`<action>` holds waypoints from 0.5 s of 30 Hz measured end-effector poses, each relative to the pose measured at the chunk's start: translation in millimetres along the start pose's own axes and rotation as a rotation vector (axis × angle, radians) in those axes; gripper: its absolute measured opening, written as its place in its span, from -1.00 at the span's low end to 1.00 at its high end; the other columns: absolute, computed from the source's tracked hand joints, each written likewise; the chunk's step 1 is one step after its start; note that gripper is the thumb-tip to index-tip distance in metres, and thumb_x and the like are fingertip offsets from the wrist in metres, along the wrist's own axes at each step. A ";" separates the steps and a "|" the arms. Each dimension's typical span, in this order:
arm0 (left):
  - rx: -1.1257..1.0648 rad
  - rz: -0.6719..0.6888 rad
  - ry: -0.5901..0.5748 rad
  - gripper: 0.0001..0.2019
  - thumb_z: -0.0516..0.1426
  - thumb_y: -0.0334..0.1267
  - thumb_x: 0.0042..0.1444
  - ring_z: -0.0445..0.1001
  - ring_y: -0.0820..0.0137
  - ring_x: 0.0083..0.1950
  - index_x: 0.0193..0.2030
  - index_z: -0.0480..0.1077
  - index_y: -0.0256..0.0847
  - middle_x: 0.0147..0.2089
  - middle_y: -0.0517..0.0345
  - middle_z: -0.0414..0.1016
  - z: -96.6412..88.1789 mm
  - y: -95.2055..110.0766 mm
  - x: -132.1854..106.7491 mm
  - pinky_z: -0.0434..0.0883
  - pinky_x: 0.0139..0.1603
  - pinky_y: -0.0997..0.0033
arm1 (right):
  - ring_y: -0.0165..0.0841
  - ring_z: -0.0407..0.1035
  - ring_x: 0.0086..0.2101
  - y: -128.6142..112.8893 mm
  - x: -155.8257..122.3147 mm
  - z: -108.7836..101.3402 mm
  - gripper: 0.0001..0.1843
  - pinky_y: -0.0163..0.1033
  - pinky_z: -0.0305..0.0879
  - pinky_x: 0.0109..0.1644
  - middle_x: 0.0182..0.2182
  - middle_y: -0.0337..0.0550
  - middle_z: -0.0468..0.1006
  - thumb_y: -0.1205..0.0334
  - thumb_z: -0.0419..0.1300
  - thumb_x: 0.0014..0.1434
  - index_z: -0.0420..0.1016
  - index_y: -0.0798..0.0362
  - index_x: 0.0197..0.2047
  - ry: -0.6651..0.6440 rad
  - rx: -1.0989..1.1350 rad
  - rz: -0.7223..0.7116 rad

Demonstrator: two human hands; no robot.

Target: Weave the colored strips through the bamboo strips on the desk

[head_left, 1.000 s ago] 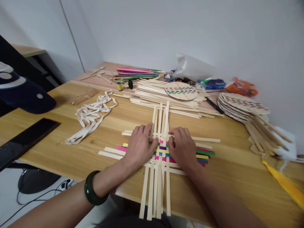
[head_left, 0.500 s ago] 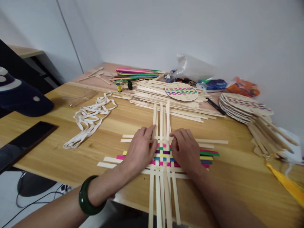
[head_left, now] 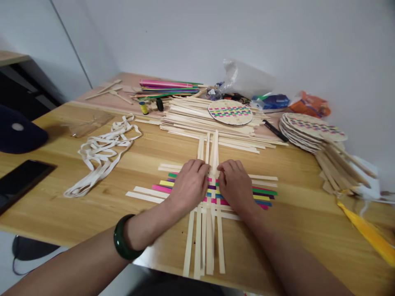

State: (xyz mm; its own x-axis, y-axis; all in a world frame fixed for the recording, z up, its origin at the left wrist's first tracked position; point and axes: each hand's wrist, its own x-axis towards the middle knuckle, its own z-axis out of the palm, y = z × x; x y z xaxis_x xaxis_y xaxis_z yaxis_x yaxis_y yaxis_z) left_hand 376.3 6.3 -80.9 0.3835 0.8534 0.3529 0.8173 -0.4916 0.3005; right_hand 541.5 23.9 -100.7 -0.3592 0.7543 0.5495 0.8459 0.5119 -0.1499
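Observation:
A half-woven mat of pale upright strips crossed by coloured flat strips lies on the wooden table near its front edge. My left hand, with a dark green bangle on its wrist, rests on the mat's left side, its fingers curled onto the strips. My right hand presses on the right side, fingers bent and pinching at the pale strips in the middle. The two hands almost touch. What the fingertips grip is hidden.
A pile of loose pale strips lies behind, with a round woven disc on it. Coloured strips, a stack of woven fans, a white cloth band, a phone, a dark cap and bags surround them.
Both hands have drawn together toward the mat's middle. The view has shifted, so everything sits a little further left and higher.

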 end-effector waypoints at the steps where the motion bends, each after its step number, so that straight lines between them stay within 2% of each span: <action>1: 0.000 -0.006 -0.020 -0.75 0.02 -0.44 0.19 0.33 0.20 -0.01 -0.01 0.37 -0.30 -0.06 -0.02 0.43 1.7 1.4 0.8 0.36 0.09 0.16 | -0.25 0.22 -0.28 -0.2 0.0 0.2 -0.83 -0.17 0.19 -0.17 -0.38 -0.10 0.42 0.52 0.03 0.12 0.33 0.08 -0.35 -0.002 -0.010 -0.010; 7: 0.045 -0.057 -0.059 -0.73 0.02 -0.42 0.15 0.30 0.16 0.01 -0.01 0.35 -0.32 -0.04 -0.03 0.42 7.9 0.8 1.1 0.32 0.11 0.12 | -0.24 0.20 -0.29 -0.5 0.3 1.0 -0.82 -0.18 0.17 -0.18 -0.38 -0.09 0.42 0.55 0.04 0.09 0.36 0.11 -0.33 -0.036 -0.083 -0.033; 15: 0.172 -0.033 -0.086 -0.82 0.02 -0.34 0.17 0.30 0.11 -0.03 -0.10 0.36 -0.23 -0.08 0.02 0.42 8.1 6.8 2.1 0.30 -0.02 0.06 | -0.22 0.18 -0.29 -3.0 -0.1 3.5 -0.80 -0.18 0.13 -0.19 -0.40 -0.06 0.40 0.57 0.02 0.04 0.38 0.14 -0.33 -0.061 -0.138 -0.040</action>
State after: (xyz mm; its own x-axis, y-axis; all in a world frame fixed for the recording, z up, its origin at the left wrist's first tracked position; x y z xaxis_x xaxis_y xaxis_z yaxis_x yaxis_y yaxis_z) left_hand 386.1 6.1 -85.3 0.3843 0.8839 0.2665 0.8887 -0.4324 0.1526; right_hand 537.7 23.7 -103.3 -0.4131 0.7603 0.5012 0.8751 0.4838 -0.0126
